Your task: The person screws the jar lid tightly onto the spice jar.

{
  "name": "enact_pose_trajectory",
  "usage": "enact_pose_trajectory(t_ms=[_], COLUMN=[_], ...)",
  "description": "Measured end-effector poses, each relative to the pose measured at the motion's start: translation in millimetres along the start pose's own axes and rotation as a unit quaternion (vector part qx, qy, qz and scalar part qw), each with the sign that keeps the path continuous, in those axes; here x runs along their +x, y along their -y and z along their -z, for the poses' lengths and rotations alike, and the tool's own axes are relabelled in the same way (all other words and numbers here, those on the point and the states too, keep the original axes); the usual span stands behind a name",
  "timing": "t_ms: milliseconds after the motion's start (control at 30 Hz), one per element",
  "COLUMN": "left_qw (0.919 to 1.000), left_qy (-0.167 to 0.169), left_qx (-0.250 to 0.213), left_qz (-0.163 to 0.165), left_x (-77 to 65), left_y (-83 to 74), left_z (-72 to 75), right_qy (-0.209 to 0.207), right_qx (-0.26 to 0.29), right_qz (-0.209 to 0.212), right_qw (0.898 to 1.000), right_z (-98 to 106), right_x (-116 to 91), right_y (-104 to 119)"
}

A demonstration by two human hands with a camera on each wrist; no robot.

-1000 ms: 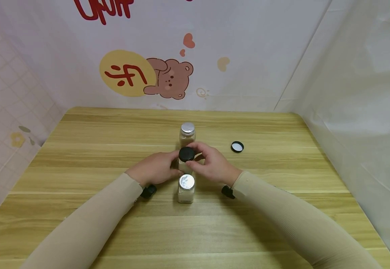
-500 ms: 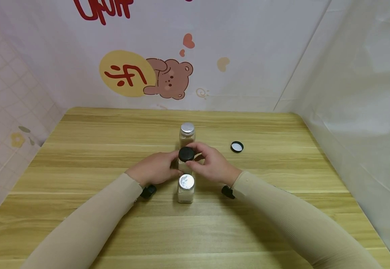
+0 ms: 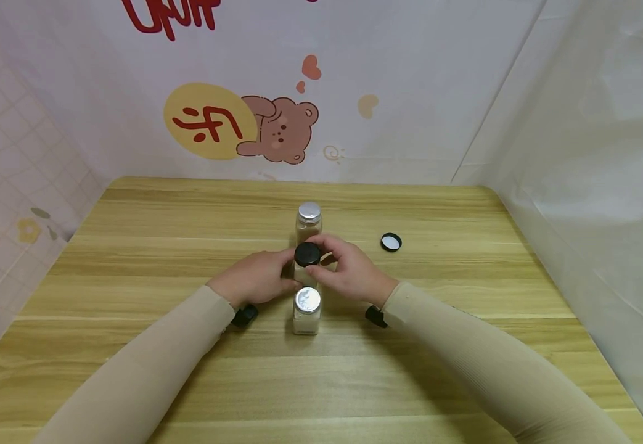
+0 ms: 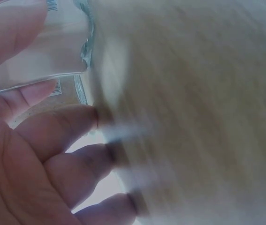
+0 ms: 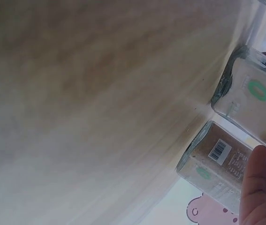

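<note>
Three square clear jars of pale powder stand upright in a column on the wooden table. A black screw lid [image 3: 307, 254] sits on top of the middle jar [image 5: 250, 101]. My left hand [image 3: 256, 277] holds that jar's body from the left, thumb on the near side. From the right, my right hand [image 3: 354, 271] pinches the black lid between thumb and fingers. Silver seals top the back jar [image 3: 309, 229] and the front jar [image 3: 306, 319], neither of which shows a black lid. My fingers hide part of the middle jar.
On the table [image 3: 443, 370], right of the jars, lies another black lid [image 3: 391, 242] with its white inside facing up. Behind the table rises a white printed backdrop [image 3: 410, 92], and a pale sheet [image 3: 593, 154] borders the right side.
</note>
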State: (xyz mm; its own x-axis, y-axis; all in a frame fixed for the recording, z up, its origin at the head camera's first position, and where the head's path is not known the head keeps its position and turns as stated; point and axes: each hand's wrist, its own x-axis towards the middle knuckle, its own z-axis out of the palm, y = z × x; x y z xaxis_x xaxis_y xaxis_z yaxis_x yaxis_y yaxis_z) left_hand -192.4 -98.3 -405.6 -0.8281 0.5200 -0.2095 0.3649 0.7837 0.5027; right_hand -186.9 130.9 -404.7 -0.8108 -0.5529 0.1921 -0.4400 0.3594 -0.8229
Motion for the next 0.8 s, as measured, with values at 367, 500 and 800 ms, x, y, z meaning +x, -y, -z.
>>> enact_pose_trajectory(t_ms=[367,500,800], left_qw=[1.0000,1.0000,1.0000], left_qy=[-0.003,-0.005,-0.001], left_qx=[-0.002,-0.003,0.000], left_qz=[0.000,0.000,0.001], left_x=[1.0,1.2,-0.5], left_y=[1.0,1.0,-0.7], left_z=[-0.9,-1.0,0.2], right_qy=[0.007,0.007,0.015], right_qx=[-0.002,-0.012,-0.022], right_qz=[0.000,0.001,-0.011], right_qw=[1.000,1.000,1.000], right_z=[0.2,0.0,0.2], right_x=[0.4,1.0,1.0], right_y=[0.9,3.4,3.0])
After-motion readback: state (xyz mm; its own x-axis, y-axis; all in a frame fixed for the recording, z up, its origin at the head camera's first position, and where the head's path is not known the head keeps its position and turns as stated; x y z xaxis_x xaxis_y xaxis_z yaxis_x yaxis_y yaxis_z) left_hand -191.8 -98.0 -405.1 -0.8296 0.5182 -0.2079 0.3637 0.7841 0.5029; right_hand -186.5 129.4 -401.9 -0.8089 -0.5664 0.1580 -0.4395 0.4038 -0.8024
